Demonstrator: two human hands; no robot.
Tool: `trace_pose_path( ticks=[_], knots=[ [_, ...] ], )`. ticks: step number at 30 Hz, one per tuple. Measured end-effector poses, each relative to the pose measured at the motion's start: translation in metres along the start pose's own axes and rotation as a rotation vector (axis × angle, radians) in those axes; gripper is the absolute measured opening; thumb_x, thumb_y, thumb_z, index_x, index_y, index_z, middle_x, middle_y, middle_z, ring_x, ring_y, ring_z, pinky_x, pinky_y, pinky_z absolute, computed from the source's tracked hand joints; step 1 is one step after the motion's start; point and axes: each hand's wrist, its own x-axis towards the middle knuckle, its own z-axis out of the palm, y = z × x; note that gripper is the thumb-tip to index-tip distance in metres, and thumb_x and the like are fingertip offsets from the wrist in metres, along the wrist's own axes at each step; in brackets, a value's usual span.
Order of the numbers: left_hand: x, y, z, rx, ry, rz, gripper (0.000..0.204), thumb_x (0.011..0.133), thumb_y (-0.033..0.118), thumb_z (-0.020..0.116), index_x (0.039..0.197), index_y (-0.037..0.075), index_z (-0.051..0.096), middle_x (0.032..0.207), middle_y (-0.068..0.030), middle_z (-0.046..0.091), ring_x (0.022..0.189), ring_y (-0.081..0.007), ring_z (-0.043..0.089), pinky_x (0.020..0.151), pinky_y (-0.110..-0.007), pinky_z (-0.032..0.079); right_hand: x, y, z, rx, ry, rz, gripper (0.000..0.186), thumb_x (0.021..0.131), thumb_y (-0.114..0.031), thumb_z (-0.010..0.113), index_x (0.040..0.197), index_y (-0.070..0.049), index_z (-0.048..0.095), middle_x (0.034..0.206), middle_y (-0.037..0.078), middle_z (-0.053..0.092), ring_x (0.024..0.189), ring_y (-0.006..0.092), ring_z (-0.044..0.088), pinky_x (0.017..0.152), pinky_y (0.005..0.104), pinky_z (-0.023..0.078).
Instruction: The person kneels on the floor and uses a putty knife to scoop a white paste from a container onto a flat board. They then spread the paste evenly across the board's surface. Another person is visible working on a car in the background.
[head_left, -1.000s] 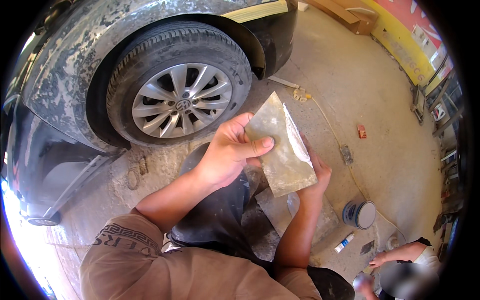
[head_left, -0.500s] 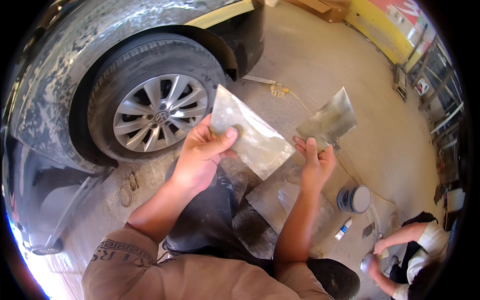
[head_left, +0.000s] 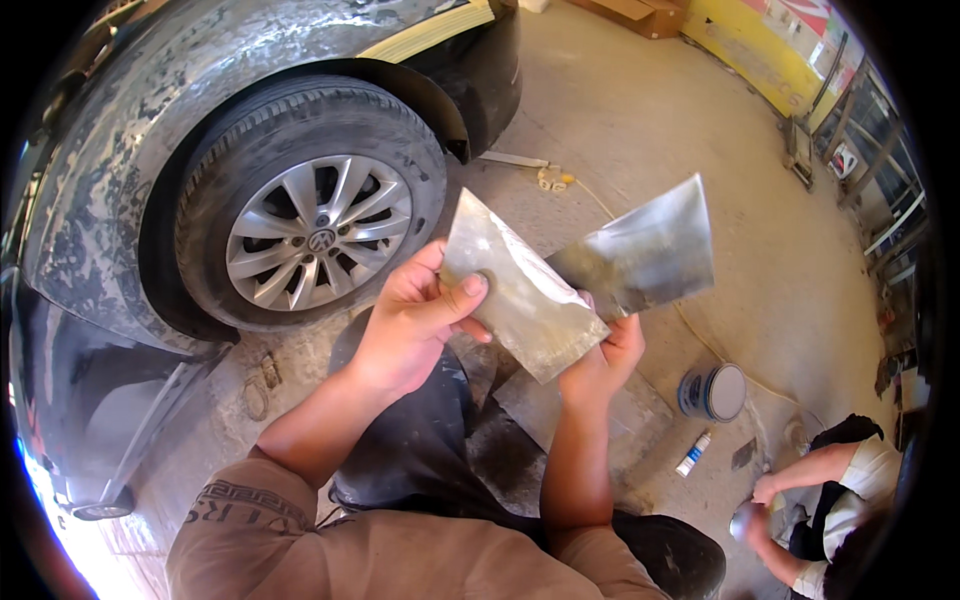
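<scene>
Two thin flat metal sheets up in the air right now, one per hand, out in front of the knees. The left hand has the lighter sheet pinched at its left edge: thumb laid flat on the near face, fingers tucked behind it, so closed down on it with just the sheet's thickness between. A streak of white paste runs along that sheet's upper right edge. The right hand has hold of the darker sheet near its bottom edge, fingers closed on it, though part of that grip is hidden behind the lighter one. The sheets overlap from up here, lighter one in front; can't tell if they actually touch. Off to the left is a dark car with a patchy, scuffed fender, a strip of yellow tape above the wheel arch and a silver-spoked wheel. On the floor to the right there's a lidded can, with a small white and blue tube near it. Lower right corner, a co-worker's hand shows, pretty small.
</scene>
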Motion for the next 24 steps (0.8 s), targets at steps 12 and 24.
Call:
trace_pose_path(
  ticks=[12, 24],
  knots=[
    [-0.004, -0.004, -0.001, 0.064, 0.058, 0.089, 0.029, 0.093, 0.015, 0.067, 0.117, 0.001, 0.058, 0.100, -0.0042, 0.069, 0.081, -0.0079, 0.063, 0.068, -0.024, 0.052, -0.015, 0.017, -0.008, -0.441, -0.358, -0.345, 0.032, 0.083, -0.006, 0.068, 0.111, 0.008, 0.064, 0.109, 0.013, 0.069, 0.100, 0.0176, 0.064, 0.087, 0.0320, 0.049],
    [-0.003, -0.001, -0.004, 0.043, 0.065, 0.132, 0.030, 0.092, 0.013, 0.068, 0.117, 0.001, 0.058, 0.099, -0.0049, 0.069, 0.079, -0.0080, 0.064, 0.066, -0.025, 0.053, -0.002, 0.090, -0.030, -0.549, -0.328, -0.145, 0.024, 0.071, -0.014, 0.078, 0.090, -0.001, 0.072, 0.084, 0.013, 0.073, 0.075, 0.0203, 0.072, 0.066, 0.0309, 0.054]
  ],
)
